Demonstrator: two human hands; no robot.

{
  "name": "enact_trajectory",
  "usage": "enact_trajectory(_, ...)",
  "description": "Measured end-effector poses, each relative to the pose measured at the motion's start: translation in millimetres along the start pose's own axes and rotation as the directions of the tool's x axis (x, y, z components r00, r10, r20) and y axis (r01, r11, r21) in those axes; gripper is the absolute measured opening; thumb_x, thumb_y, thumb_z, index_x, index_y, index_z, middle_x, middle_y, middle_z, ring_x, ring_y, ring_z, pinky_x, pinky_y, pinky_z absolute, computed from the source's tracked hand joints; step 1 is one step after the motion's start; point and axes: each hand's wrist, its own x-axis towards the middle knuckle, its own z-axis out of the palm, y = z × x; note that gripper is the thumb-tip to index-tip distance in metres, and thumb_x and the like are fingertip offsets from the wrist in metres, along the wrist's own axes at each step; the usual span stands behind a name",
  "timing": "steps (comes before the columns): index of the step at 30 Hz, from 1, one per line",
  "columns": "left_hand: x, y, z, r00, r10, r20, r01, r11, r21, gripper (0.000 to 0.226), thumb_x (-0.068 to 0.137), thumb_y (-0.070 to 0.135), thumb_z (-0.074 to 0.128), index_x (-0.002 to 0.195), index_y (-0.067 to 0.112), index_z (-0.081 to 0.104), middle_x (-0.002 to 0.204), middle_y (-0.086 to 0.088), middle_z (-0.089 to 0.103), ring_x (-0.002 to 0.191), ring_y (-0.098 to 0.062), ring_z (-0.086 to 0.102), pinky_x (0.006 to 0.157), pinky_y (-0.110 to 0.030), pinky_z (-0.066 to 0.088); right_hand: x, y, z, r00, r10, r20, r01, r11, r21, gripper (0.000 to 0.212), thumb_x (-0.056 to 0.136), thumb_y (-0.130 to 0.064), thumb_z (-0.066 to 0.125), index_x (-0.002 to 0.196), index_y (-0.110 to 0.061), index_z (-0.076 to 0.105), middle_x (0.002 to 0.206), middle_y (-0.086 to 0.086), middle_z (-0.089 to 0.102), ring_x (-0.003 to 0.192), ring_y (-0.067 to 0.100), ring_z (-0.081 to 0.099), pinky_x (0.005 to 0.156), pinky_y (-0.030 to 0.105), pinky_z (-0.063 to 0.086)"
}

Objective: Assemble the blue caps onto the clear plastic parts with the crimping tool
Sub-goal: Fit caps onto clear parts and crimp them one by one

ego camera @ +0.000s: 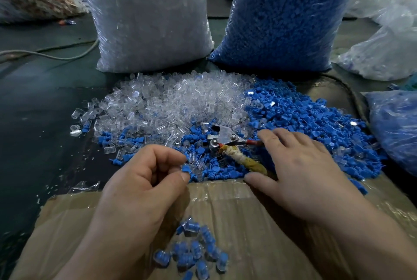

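- The left hand (144,180) pinches one blue cap (186,169) between thumb and forefinger.
- Clear plastic parts (169,103) are heaped beyond it, and capped pieces (194,250) lie on the cardboard (237,212).
- The crimping tool (225,137) lies mid-heap.
- The right hand (300,167), fingers spread flat, rests unclenched on its handles, beside the loose blue caps (304,117).

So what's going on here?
A person is mid-assembly. The left grip pinches a blue cap; the right grip lies open over the handles of the tool, which rests on a heap of loose caps and clear parts. A few capped pieces sit on the cardboard.
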Motion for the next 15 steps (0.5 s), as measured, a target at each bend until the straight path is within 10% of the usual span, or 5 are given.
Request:
enact_trajectory(6,-1.1,2.0,0.3,1.0,-0.015,0.008,0.015,1.0,-0.02,0.026,0.082,0.019,0.077,0.095,0.041,0.072,0.074,0.006,0.071,0.066,-0.017,0.068,0.063,-0.035,0.054,7.4,-2.8,3.5,0.993,-0.053,-0.106,0.053,0.999,-0.009,0.069,0.082,-0.068,0.04,0.141,-0.035,0.031,0.128,-0.013,0.053,0.119,0.02,0.036,0.102,0.04,0.03)
enact_trajectory(15,-2.4,14.2,-1.0,0.999,0.017,-0.035,-0.022,0.986,-0.165,0.027,0.064,0.033,0.077,0.091,0.035,0.072,0.077,0.003,0.071,0.07,-0.018,0.068,0.067,-0.034,0.056,-14.4,-17.7,-15.6,0.945,-0.127,-0.302,0.224,0.923,0.312,0.035,0.08,-0.058,0.04,0.111,-0.042,0.042,0.089,-0.028,0.047,0.082,-0.004,0.047,0.068,0.015,0.03)
